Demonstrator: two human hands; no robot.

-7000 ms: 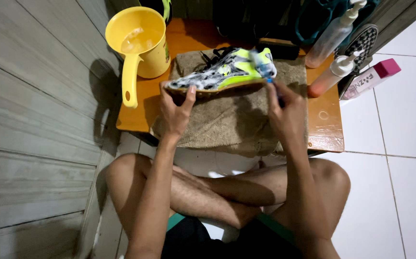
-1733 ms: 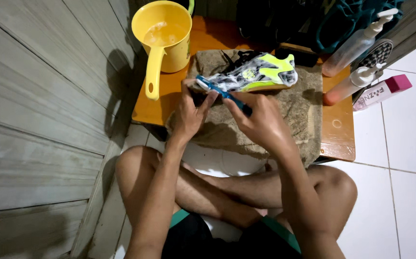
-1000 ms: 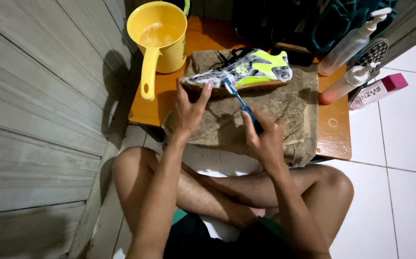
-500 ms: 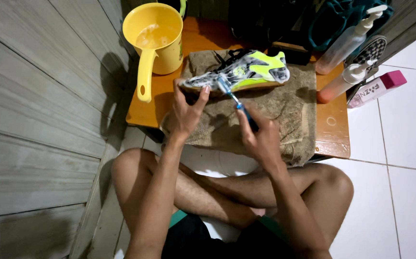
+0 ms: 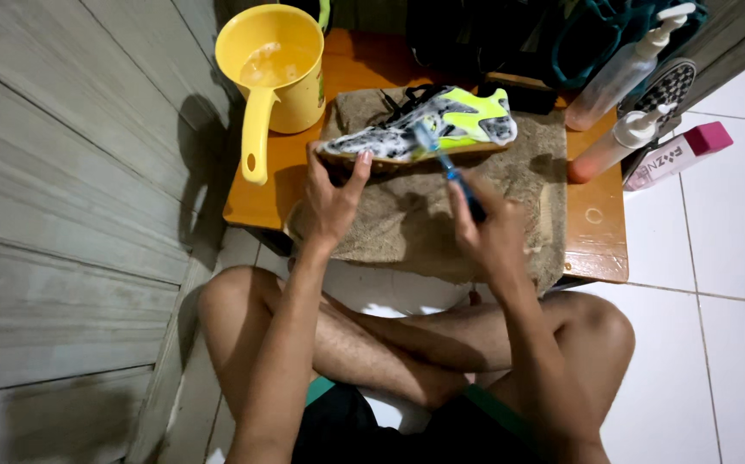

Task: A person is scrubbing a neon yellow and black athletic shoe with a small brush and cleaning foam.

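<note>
A neon-yellow, white and black sports shoe (image 5: 441,125) lies on its side on a brown towel (image 5: 424,215) spread over a low orange table (image 5: 596,232). My left hand (image 5: 331,193) grips the shoe at its toe end, thumb on the sole edge. My right hand (image 5: 488,232) holds a blue toothbrush (image 5: 450,172), its bristle head pressed against the shoe's side near the middle. My crossed bare legs sit below the table.
A yellow water dipper (image 5: 274,69) with soapy water stands at the table's back left. Two pump bottles (image 5: 622,142) and a pink-capped tube (image 5: 677,155) lie at the right. A grey plank wall runs along the left; white floor tiles lie to the right.
My right hand has drawn back from the toe area and the brush head now touches the shoe's mid side. My left hand keeps its hold on the toe.
</note>
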